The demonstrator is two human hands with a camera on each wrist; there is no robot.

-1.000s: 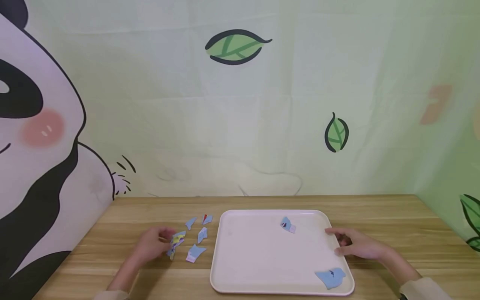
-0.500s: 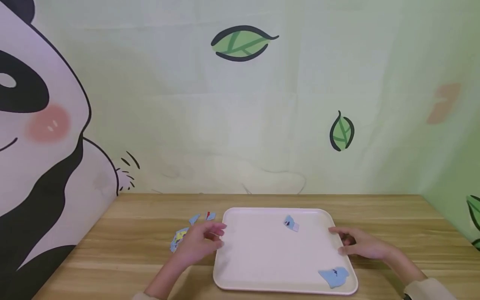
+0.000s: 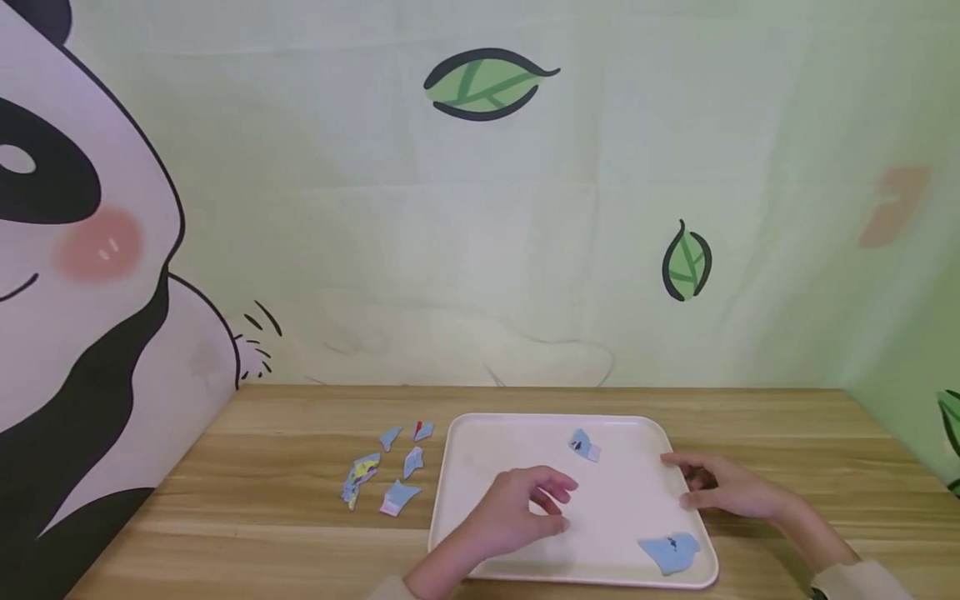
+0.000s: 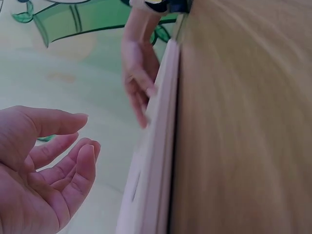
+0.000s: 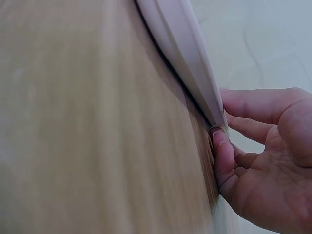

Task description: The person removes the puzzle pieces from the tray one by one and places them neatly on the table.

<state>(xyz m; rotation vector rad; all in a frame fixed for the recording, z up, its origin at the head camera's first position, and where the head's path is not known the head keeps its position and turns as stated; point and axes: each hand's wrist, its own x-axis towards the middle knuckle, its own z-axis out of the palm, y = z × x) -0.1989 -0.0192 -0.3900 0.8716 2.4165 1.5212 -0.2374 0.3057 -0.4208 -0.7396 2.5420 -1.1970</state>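
A white rectangular tray [image 3: 487,446] lies on the wooden table. Over its middle hovers my left hand [image 3: 517,512], fingers loosely bent with nothing between them; the left wrist view shows the same gap between thumb and fingers. My right hand [image 3: 727,487] grips the tray's right rim [image 5: 195,63], its thumb against the rim and fingertips tucked at the underside. Two blue jigsaw-like paper pieces lie on the tray: a small piece [image 3: 583,445] near the far edge and a larger piece [image 3: 670,553] in the near right corner.
Left of the tray several cut pieces lie on the table [image 3: 285,467], among them a blue and yellow piece [image 3: 362,477], a blue and pink piece [image 3: 399,497] and a piece with a red mark [image 3: 423,430]. Behind stands a cloth wall [image 3: 480,250] with a panda print.
My left hand has moved right, from beside the loose pieces across the left rim to above the tray. The right hand has stayed on the right rim. The head view has shifted slightly.
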